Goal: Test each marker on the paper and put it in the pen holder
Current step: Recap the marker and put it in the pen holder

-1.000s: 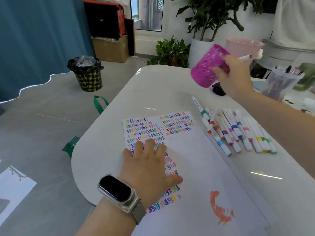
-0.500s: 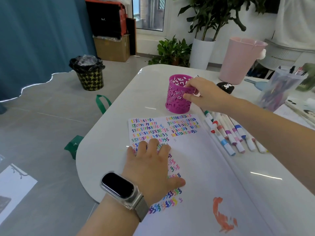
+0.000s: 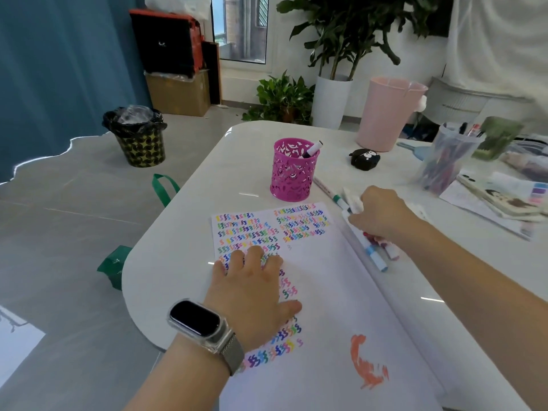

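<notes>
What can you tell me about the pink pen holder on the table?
The pen holder is a bright magenta cup with cut-out patterns through its wall, apparently metal. It stands upright on the white table, just beyond the far edge of the paper, seemingly not touching it. One marker with a white cap leans inside against the right rim. Neither hand touches the holder; the right hand is at the markers lying to its right.

right hand (image 3: pixel 381 213): covers most of the markers (image 3: pixel 374 253), fingers unseen | clear cup (image 3: pixel 444 161): blurred, contents unreadable | paper (image 3: pixel 341 292): cut by bottom edge | books (image 3: pixel 510 200): cut by right edge
</notes>
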